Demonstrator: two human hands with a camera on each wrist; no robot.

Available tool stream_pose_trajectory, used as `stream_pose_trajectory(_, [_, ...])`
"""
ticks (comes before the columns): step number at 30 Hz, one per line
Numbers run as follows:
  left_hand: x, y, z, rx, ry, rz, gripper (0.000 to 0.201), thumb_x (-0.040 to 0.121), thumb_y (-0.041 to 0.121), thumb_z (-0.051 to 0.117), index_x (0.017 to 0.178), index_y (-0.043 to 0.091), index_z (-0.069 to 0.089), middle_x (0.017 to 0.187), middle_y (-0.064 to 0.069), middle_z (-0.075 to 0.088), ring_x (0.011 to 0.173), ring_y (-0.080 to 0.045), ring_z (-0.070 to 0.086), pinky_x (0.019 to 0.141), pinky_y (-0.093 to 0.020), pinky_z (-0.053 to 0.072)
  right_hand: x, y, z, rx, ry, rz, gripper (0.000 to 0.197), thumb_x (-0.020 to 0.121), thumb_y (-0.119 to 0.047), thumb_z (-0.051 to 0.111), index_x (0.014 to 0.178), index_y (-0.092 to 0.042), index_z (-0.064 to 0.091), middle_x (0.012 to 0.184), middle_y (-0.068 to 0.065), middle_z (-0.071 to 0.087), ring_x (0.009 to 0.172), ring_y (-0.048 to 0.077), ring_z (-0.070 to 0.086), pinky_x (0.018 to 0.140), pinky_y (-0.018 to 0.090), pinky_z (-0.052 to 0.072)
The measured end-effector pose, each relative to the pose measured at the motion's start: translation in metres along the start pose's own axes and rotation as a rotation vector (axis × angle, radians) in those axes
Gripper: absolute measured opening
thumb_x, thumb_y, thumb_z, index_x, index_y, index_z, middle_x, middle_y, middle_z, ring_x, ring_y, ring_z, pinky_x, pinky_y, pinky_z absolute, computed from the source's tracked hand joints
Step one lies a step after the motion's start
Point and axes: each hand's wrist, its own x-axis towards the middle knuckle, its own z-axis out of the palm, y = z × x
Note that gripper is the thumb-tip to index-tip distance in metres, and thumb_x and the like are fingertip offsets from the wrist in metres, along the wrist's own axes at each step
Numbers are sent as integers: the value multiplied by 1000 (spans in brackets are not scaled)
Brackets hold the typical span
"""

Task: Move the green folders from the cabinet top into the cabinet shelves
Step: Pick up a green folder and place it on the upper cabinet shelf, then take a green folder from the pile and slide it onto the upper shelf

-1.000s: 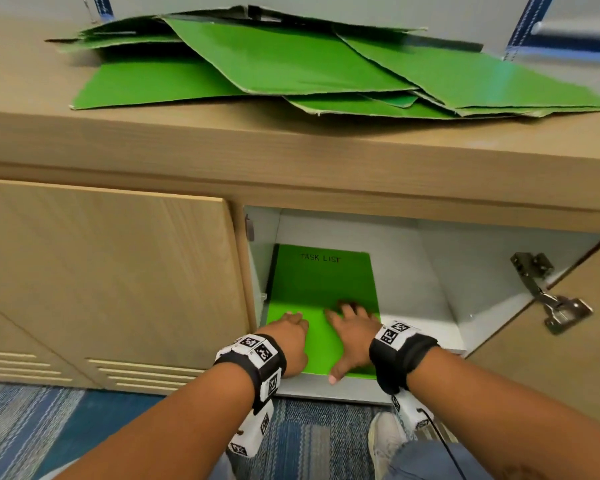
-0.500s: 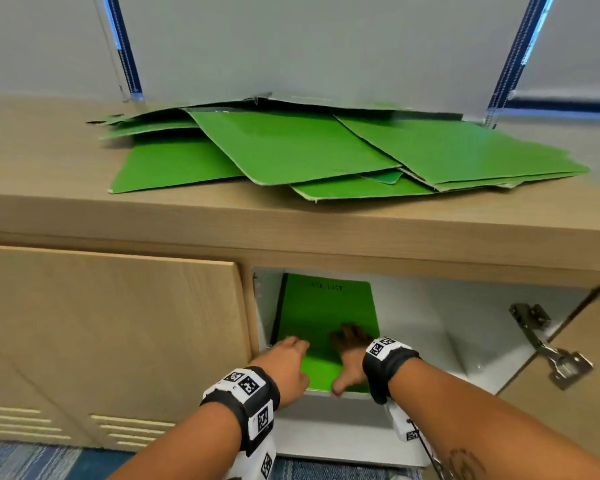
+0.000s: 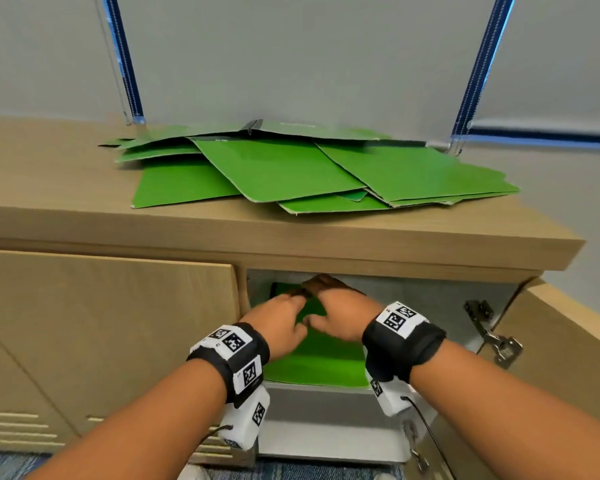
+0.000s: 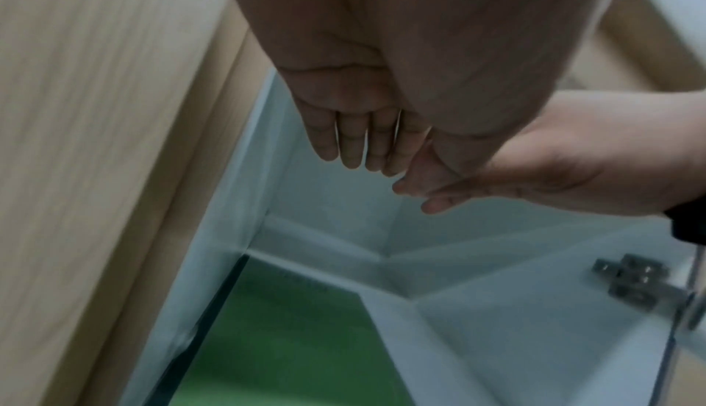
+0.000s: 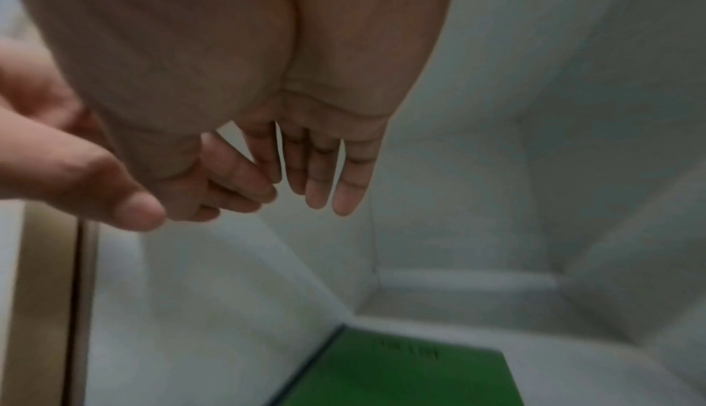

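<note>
One green folder (image 3: 317,362) lies flat on the white shelf (image 3: 326,407) inside the open cabinet; it also shows in the left wrist view (image 4: 282,349) and the right wrist view (image 5: 401,376). Several more green folders (image 3: 291,171) lie fanned out on the cabinet top (image 3: 66,188). My left hand (image 3: 279,323) and right hand (image 3: 336,313) hover side by side above the shelved folder, fingers straight, holding nothing. In the wrist views the left hand's fingers (image 4: 351,140) and the right hand's fingers (image 5: 325,171) hang clear of the folder.
The left cabinet door (image 3: 108,341) is closed. The right door (image 3: 568,348) stands open with a metal hinge (image 3: 492,336) on its inner side. White shelf space lies to the right of the folder. Window blinds (image 3: 309,57) hang behind the cabinet top.
Both hands have lifted off the shelved folder and now hover above it near the compartment's top edge. The head view has tilted upward, showing more of the cabinet top.
</note>
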Motion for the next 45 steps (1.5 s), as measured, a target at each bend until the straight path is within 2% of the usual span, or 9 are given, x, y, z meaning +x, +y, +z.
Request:
stream_pose_trajectory(4, [-11, 18, -49, 75, 70, 79, 19, 86, 29, 50, 101, 17, 54, 110, -10, 61, 103, -30, 58, 82, -34, 48, -20, -24, -40, -80, -61, -23, 47, 88, -36, 59, 128, -15, 47, 128, 12, 58, 114, 30, 57, 91, 34, 47])
stream_pose_trajectory(8, [-31, 34, -91, 139, 102, 177, 27, 83, 27, 48, 107, 24, 60, 107, -5, 66, 97, -29, 62, 77, -34, 49, -40, -41, -75, -98, 0, -87, 31, 86, -37, 59, 110, -17, 54, 110, 9, 65, 97, 28, 61, 75, 31, 46])
stream_pose_trajectory(15, [-50, 67, -172, 173, 486, 230, 19, 74, 35, 40, 80, 24, 55, 77, 5, 60, 73, -19, 53, 59, -28, 35, -53, -65, -140, -86, 272, -206, 14, 85, -32, 54, 90, -19, 56, 90, 4, 67, 78, 22, 57, 67, 34, 46])
stream_pose_trajectory(18, [-41, 63, -192, 191, 526, 179, 29, 74, 35, 47, 100, 29, 60, 101, 5, 58, 102, -19, 51, 79, -30, 41, -53, -65, -158, -11, 292, -179, 18, 87, -34, 58, 96, -20, 64, 92, -2, 70, 83, 17, 62, 73, 31, 49])
stream_pose_trajectory(22, [-24, 39, -198, 457, 137, -23, 68, 87, 31, 49, 149, 21, 26, 160, -6, 17, 147, -24, 16, 120, -43, 13, -53, -53, -167, 92, 330, -92, 18, 87, -37, 62, 92, -21, 68, 86, -6, 69, 82, 13, 63, 74, 30, 50])
stream_pose_trajectory(25, [-19, 28, -199, 414, 81, -53, 54, 95, 18, 39, 148, 26, 31, 156, -3, 31, 141, -23, 32, 115, -39, 27, -52, -44, -169, 171, 349, -24, 16, 87, -33, 63, 87, -18, 67, 75, -6, 66, 76, 16, 65, 72, 32, 51])
stream_pose_trajectory(29, [-24, 29, -208, 402, 322, -42, 44, 98, 23, 35, 141, 30, 40, 137, -5, 56, 120, -30, 55, 95, -40, 48, -49, -32, -169, 330, 360, 71, 31, 90, -39, 60, 82, -10, 65, 69, -1, 68, 63, 16, 64, 63, 29, 52])
stream_pose_trajectory(36, [-37, 59, -226, 289, 677, 97, 36, 100, 39, 36, 134, 37, 47, 110, 2, 70, 98, -26, 65, 76, -34, 50, -40, -48, -193, 1087, 326, 264, 63, 89, -62, 49, 120, -8, 50, 94, 16, 65, 64, 21, 59, 52, 30, 51])
stream_pose_trajectory(45, [-51, 74, -244, -416, 578, 310, 56, 96, 56, 23, 130, 29, 57, 130, 9, 59, 119, -4, 53, 104, -28, 39, -40, -70, -248, 1366, 552, 122, 17, 94, -13, 47, 106, -4, 56, 86, 12, 65, 60, 19, 67, 51, 28, 55])
